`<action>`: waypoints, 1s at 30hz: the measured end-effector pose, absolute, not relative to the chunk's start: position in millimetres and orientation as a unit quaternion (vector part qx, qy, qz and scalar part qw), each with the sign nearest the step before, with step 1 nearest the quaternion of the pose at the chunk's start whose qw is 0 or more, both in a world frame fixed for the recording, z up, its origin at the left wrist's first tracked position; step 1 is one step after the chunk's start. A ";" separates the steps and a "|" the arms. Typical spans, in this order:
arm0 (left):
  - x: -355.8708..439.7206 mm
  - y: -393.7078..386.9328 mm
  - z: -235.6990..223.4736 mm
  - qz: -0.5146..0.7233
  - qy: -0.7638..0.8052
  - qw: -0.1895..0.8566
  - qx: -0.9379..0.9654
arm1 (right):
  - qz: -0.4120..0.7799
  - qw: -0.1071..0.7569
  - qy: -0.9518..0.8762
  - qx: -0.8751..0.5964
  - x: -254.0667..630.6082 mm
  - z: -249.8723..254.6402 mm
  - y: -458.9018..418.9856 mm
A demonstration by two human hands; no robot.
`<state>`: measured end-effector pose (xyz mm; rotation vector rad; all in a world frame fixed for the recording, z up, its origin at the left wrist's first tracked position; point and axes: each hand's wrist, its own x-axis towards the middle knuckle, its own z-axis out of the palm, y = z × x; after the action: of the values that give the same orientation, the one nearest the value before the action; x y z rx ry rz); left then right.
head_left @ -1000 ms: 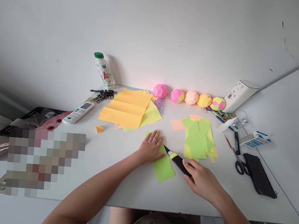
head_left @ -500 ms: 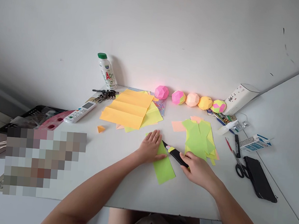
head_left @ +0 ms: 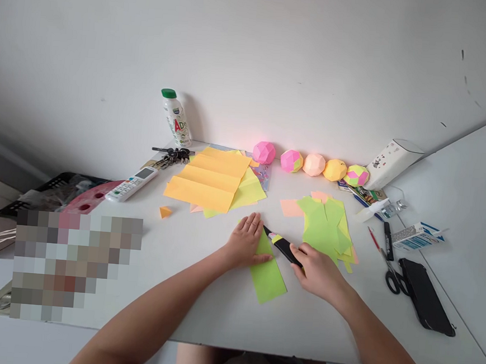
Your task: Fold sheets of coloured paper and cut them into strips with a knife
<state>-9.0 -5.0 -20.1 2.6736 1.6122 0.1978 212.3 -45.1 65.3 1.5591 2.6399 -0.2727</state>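
Observation:
A strip of green paper (head_left: 269, 282) lies slanted on the table in front of me. My left hand (head_left: 244, 241) is flat over its upper part, fingers stretched out and thumb reaching across the strip. In my right hand (head_left: 316, 269) is a black and yellow utility knife (head_left: 285, 247), gripped by its handle. The blade points up and left, its tip at the right edge of the strip close to my left fingers. Whether the tip touches the paper I cannot tell. Right of the knife lies a pile of green cut paper pieces (head_left: 319, 227).
Creased orange sheets (head_left: 207, 179) lie at the back left, near a white bottle (head_left: 176, 119), keys (head_left: 173, 157) and a remote control (head_left: 131, 184). Several faceted paper balls (head_left: 264, 153) line the wall. Scissors (head_left: 393, 279) and a black phone-like case (head_left: 426, 297) lie at right.
My right hand and the knife have shifted slightly up and left along the strip's edge. My left hand stays on the paper. The whole view has moved a little.

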 end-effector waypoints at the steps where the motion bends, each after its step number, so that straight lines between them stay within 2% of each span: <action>1: -8.9 -5.0 -20.3 0.066 0.514 0.006 0.855 | -0.086 0.029 0.858 0.506 211.8 64.4 -45.9; 20: -10.4 -5.0 -19.0 0.056 0.514 0.003 0.856 | -0.029 -0.028 0.868 0.494 195.5 43.9 -31.6; 30: -15.2 -2.7 -26.9 0.089 0.507 0.030 0.857 | 0.014 -0.108 0.846 0.522 213.0 35.9 -34.3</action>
<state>-15.2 -2.7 -26.9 2.6428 1.5627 0.2750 213.0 -34.3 35.9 1.7629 2.8587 0.0471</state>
